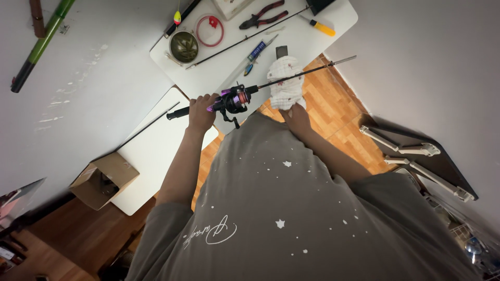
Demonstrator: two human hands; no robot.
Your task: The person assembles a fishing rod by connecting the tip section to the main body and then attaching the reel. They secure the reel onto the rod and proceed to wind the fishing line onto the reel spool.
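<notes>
Head view: left hand (pixel 202 113) clamped on fishing rod (pixel 291 78) handle by reel (pixel 233 100); right hand (pixel 296 115) grips white cloth (pixel 285 82) around rod.

I see a soft white cloth (pixel 285 83) with a bumpy weave. The reel (pixel 233 100) looks like shiny purple and black metal. The table (pixel 219 73) is smooth and white.

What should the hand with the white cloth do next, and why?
Probably slide the white cloth along the rod toward its tip. The right hand wraps the cloth round the rod beside the reel, while the left hand grips the handle.
</notes>
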